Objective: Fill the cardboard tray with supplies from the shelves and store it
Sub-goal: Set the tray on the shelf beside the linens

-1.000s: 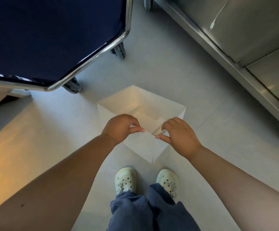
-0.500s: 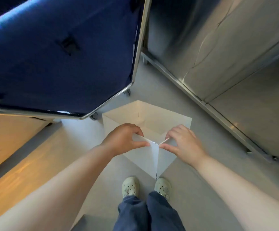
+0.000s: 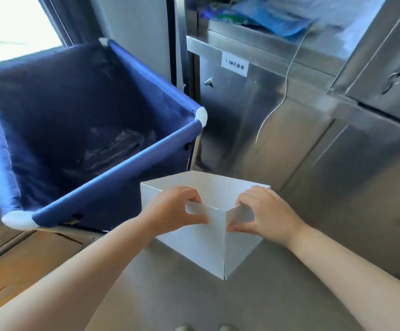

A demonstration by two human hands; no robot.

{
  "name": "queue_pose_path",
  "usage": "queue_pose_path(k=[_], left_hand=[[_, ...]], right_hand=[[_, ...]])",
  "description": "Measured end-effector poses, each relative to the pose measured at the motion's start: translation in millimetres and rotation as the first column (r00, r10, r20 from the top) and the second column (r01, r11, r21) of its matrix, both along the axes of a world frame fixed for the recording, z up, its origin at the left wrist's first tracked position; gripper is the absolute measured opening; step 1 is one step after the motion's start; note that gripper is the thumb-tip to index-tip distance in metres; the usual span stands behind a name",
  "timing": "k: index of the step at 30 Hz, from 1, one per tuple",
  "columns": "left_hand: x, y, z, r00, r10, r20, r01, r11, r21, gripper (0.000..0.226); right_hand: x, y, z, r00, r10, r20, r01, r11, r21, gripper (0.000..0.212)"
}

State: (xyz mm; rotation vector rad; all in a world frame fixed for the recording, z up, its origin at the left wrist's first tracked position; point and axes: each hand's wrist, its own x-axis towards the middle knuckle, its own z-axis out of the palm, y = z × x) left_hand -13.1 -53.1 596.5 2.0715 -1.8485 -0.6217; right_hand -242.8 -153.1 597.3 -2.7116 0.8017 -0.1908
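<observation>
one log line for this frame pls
cardboard tray: held at near corner, no supplies visible inside | left hand: pinches left wall | right hand: pinches right wall | around: blue fabric cart left, steel cabinet ahead

tray look: cardboard tray [image 3: 194,247] white, plain, deep straight walls, open top; one vertical corner edge faces the camera
tray pose: upright; held in the air above the floor
tray hold: left grip [image 3: 172,209] pinches near-left wall rim, thumb outside, fingers over the rim; right grip [image 3: 268,213] does the same on near-right wall
tray inside: white far walls show; bottom hidden
supplies: blue wrapped packs [image 3: 273,17], blurred, lying on steel shelf [image 3: 242,46]; above and beyond tray, well apart
</observation>
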Motion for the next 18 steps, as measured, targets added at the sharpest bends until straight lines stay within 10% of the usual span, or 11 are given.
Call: queue_pose_path(k=[18], left_hand=[[-23.1,-13.4,212.1,0.990,-0.033,0.139,0.061,0.977,-0.205,0.038]], right_hand=[[-30.8,-18.9,203.2,0.996,0.018,0.089,-0.007,0.992,-0.128,0.056]])
